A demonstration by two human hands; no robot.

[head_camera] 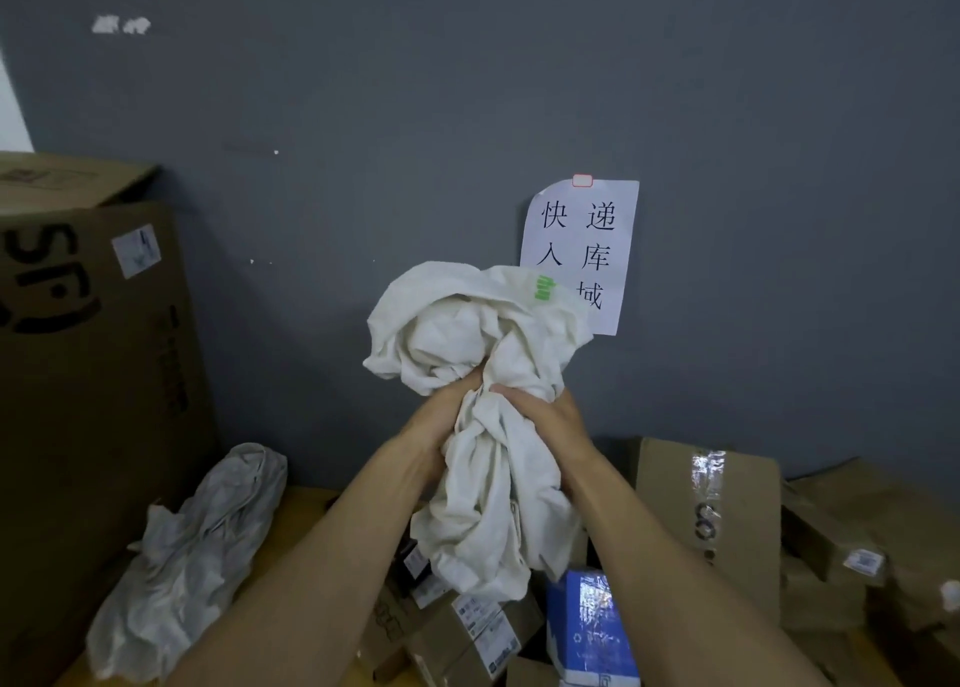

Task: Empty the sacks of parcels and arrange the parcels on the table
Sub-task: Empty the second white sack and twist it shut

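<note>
A crumpled white sack (478, 333) is held up in front of the grey wall, bunched at its middle. My left hand (436, 421) grips the bunched cloth from the left and my right hand (545, 416) grips it from the right. The sack's lower part hangs limp above the table. Below it lie several parcels: small brown cardboard boxes (467, 629) with labels and a blue-and-white parcel (587, 629). A taped brown box (711, 520) stands upright to the right. A second sack (192, 556), greyish white, lies crumpled on the table (306, 504) at the left.
A tall brown carton (88, 374) with black lettering stands at the left edge, another carton behind it. More brown parcels (852, 556) pile up at the right. A white paper sign (582, 249) with black characters hangs on the wall behind the sack.
</note>
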